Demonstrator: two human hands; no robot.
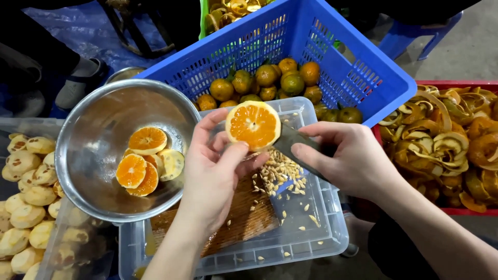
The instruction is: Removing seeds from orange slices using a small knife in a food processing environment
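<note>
Left hand (pixel 210 171) grips a halved orange citrus fruit (pixel 253 124) (cut face up) above the clear plastic tray (pixel 321 228); right hand (pixel 353 161), at 3 o'clock, is closed on a dark-bladed knife (pixel 295 145) touching the fruit's edge.

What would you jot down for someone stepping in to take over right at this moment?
Left hand: grip on a peeled orange half, cut face up.
Right hand: grip on a knife, blade against the half.
Both are over the clear plastic tray, where picked-out seeds lie.
Done: several halves in the steel bowl.
Left: whole oranges in the blue basket.
</note>
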